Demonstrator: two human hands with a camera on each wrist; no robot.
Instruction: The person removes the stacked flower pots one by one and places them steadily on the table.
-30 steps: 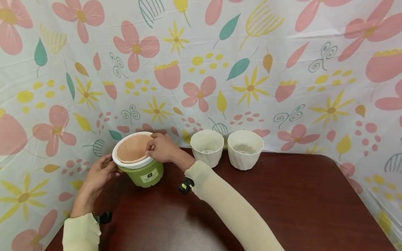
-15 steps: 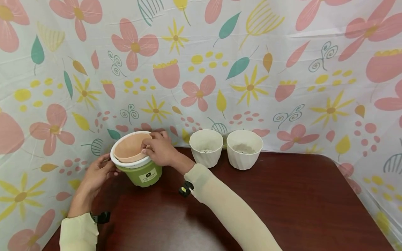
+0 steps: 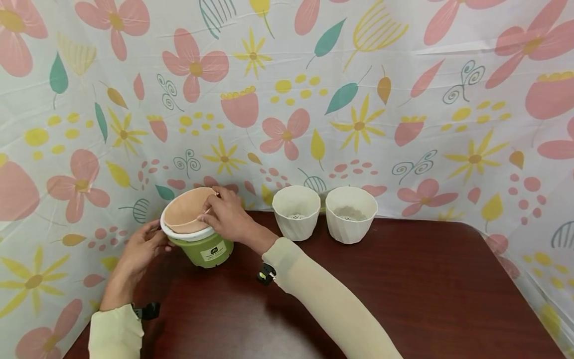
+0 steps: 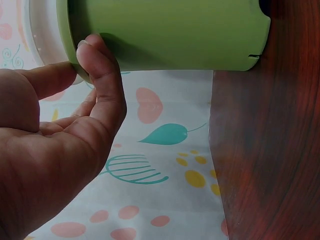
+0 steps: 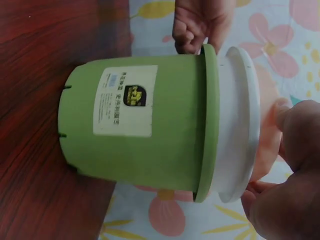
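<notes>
Tilt looks like the main risk: the peach flowerpot (image 3: 184,210) leans inside the round-rimmed white flowerpot (image 3: 189,235), which is nested in the green flowerpot (image 3: 193,253) at the left of the table (image 3: 426,279). The right hand (image 3: 230,214) pinches the peach rim at its right; the left hand (image 3: 141,247), apart from it, grips the green rim at the left. A one-sided pull could wedge the slanted pot against the white wall and drag that pot up too. Should the left hold slip, the green pot might skid right, toward the faceted white planter (image 3: 296,224).
</notes>
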